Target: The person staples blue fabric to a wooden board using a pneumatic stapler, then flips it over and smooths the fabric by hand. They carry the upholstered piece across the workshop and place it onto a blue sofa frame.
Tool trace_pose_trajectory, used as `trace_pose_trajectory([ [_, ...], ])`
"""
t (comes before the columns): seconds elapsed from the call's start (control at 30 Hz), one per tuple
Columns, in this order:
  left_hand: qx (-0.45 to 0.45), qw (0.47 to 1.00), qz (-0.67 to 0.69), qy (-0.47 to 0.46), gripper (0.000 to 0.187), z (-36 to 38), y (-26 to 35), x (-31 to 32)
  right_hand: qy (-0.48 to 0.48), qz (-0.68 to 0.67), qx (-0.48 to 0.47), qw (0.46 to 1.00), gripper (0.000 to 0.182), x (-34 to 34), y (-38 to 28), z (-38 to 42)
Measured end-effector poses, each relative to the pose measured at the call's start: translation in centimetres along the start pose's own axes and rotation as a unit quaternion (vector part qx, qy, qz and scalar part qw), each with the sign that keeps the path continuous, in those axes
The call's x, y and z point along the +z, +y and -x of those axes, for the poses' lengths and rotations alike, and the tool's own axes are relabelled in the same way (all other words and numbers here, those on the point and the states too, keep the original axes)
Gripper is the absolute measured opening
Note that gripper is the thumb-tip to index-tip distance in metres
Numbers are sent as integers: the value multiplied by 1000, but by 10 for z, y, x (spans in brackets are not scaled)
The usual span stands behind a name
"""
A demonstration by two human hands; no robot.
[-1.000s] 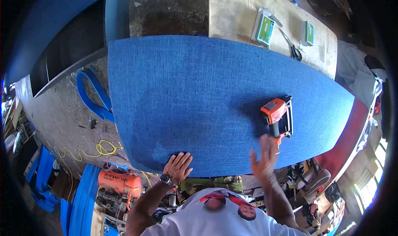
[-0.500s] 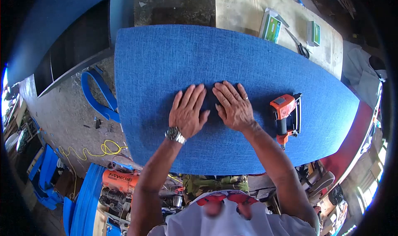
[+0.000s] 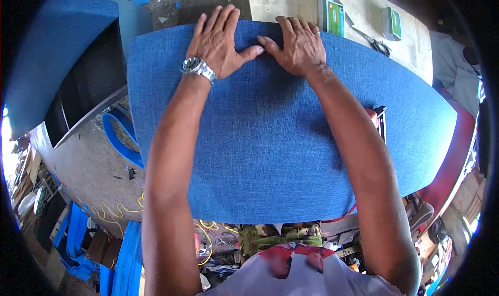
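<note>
A large panel covered in blue fabric [image 3: 249, 150] lies in front of me. My left hand [image 3: 217, 43], with a watch at the wrist, rests on its far edge, fingers spread and reaching past the edge. Beside it, my right hand [image 3: 299, 45] lies at the same edge, its fingertips at the rim. Both hands are open and hold nothing; the two thumbs point toward each other, nearly touching. A red and black nail gun [image 3: 378, 120] sits on the fabric, mostly hidden behind my right forearm.
Beyond the panel, a wooden board [image 3: 416, 54] bears green and white boxes [image 3: 333, 17] and scissors [image 3: 380, 47]. A blue and black upholstered piece [image 3: 88, 72] stands at the left. Blue strips [image 3: 120, 140] and a yellow hose [image 3: 117, 210] lie on the floor.
Both hands have moved forward from the middle of the panel to its far edge. My right forearm now covers most of the nail gun.
</note>
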State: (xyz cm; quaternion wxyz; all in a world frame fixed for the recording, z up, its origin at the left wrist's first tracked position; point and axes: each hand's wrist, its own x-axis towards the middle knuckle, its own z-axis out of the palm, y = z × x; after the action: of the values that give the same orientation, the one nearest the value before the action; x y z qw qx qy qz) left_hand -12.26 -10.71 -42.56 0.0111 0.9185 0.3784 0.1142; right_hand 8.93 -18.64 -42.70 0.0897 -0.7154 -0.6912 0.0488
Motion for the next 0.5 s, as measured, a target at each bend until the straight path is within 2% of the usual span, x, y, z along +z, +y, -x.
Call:
trace_pose_trajectory([
  [0.07,0,997,13,-76,96,-10,-2,1,47,-5,-36,998,73,7,4,3],
  [0.1,-3,993,17,-117,94,-11,-4,-3,25,-10,-23,999,71,5,3,4],
  [0.13,20,999,21,-30,82,-8,-5,2,6,-15,-11,1000,69,2,1,1],
  [0.23,-7,998,18,-58,70,-7,1,4,2,-23,9,1000,56,3,-6,3],
  [0.27,-9,1000,14,-20,58,0,5,6,4,-31,5,999,52,9,-6,8],
  [0.37,-69,992,21,-99,51,17,27,16,-1,-55,12,998,41,24,-1,24],
  [0.43,-74,995,25,-69,45,18,37,33,-21,-46,28,998,40,30,9,26],
  [0.47,-80,995,29,-57,44,15,34,40,-24,-45,42,998,34,31,7,22],
  [0.5,-86,995,35,-43,44,9,35,43,20,-64,25,997,30,33,9,26],
])
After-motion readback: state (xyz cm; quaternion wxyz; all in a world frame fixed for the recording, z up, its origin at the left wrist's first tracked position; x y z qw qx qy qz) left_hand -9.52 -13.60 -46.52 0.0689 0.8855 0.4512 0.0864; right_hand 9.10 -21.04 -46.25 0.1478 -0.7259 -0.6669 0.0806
